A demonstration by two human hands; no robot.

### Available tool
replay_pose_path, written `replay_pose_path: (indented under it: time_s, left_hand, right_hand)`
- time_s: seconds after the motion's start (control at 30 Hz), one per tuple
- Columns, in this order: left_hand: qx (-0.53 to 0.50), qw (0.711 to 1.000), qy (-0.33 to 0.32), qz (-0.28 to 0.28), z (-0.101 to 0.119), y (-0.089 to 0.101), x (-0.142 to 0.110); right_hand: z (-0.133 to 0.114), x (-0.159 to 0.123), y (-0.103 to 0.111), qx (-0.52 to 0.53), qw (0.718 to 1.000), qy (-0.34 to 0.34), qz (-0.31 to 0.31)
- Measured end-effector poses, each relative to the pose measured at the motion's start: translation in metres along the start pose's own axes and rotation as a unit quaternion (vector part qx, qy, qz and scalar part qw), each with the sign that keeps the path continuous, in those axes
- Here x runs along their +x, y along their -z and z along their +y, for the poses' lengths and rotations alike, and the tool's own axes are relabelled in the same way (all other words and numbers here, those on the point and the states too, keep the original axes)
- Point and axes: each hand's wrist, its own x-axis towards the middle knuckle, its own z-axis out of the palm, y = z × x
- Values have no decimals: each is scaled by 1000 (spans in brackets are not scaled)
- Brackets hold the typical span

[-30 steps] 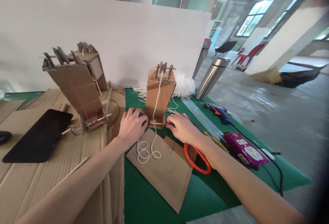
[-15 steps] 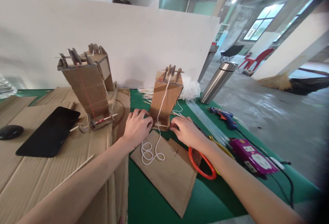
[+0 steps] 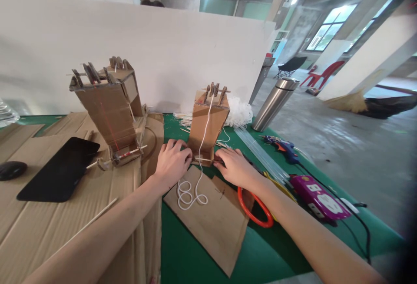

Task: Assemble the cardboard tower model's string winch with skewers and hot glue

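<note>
A small tapered cardboard tower stands on the green mat, with a white string running down its front from the sticks on top and coiling on a flat cardboard sheet. A thin wooden stick passes through the tower's base. My left hand is closed at the left end of that stick, fingers curled against the base. My right hand pinches the stick's right end.
Two larger cardboard towers stand to the left on corrugated sheets, beside a black tablet. To the right lie orange-handled scissors, glue sticks, a blue glue gun, a purple power strip and a steel flask.
The view has shifted slightly. Both hands stay at the base of the small tower, with the right fingers moved a little closer to it.
</note>
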Motion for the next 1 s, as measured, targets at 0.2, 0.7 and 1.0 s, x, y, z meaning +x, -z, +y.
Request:
replay_pose_path:
  time_s: [0.2, 0.7, 1.0]
  left_hand:
    - [8, 1000, -4, 3, -1, -1, -1]
    - [29, 999, -41, 1, -3, 6, 1]
    - [30, 999, -29, 3, -3, 4, 0]
  right_hand:
    - [-1, 1, 1, 11, 1000, -1, -8]
    - [1, 2, 1, 22, 1000, -9, 5]
    - [2, 2, 1, 37, 999, -11, 6]
